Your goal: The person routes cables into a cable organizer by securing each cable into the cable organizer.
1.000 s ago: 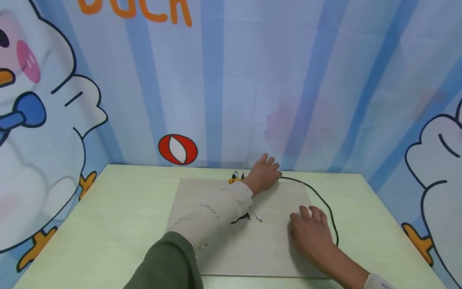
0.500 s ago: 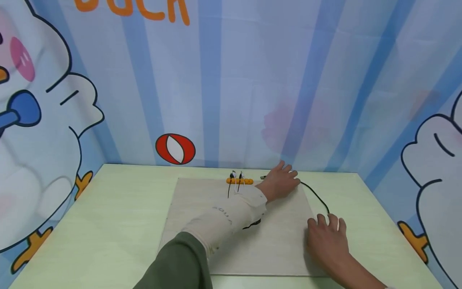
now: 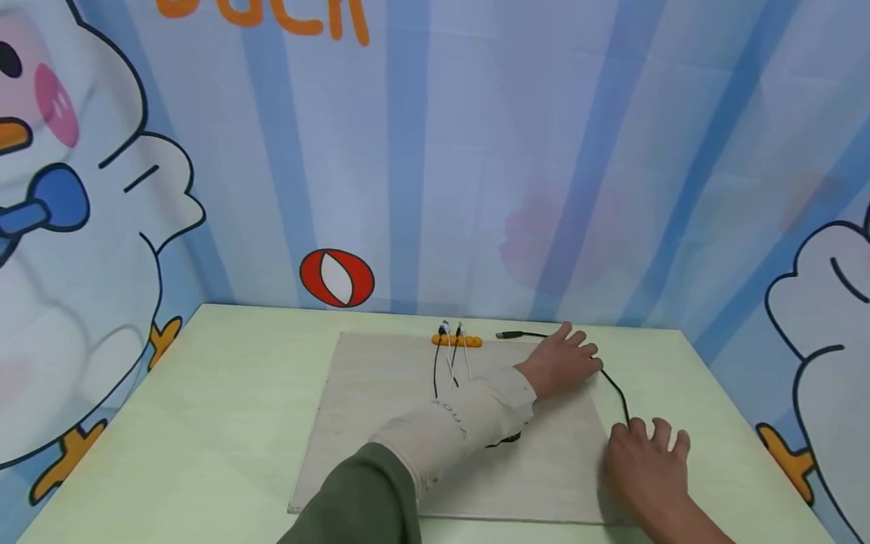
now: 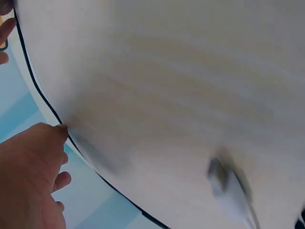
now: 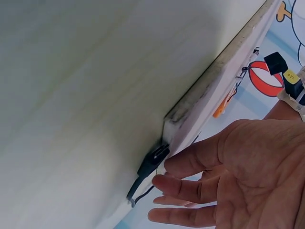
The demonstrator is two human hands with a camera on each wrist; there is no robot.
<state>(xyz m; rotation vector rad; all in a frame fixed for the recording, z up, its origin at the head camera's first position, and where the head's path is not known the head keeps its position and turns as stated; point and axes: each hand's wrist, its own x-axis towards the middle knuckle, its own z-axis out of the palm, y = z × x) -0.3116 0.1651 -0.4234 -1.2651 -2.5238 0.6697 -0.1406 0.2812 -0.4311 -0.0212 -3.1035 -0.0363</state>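
My left hand (image 3: pixel 560 359) pinches a black USB cable (image 3: pixel 615 385) over the board's far right corner; in the left wrist view thumb and finger meet on the cable (image 4: pixel 40 90). One plug (image 3: pixel 510 334) of it lies on the table behind the board. My right hand (image 3: pixel 649 465), beside the board's right edge, holds the near part of the cable between thumb and index finger. In the right wrist view the other connector (image 5: pixel 155 160) hangs by the corner of the board (image 5: pixel 174 114), just below the thumb. The exact right-hand contact is partly hidden.
A pale board (image 3: pixel 367 438) lies on the light green table (image 3: pixel 224 408). An orange cable holder (image 3: pixel 469 341) at its back edge carries several black and white cables. A white plug (image 4: pixel 224 176) and a black piece (image 3: pixel 510 440) lie on the board. A printed curtain (image 3: pixel 462 151) hangs behind.
Both hands have moved right, the left one sliding along the cable away from its far plug, which has come into view. The orange holder and its cables are now uncovered.
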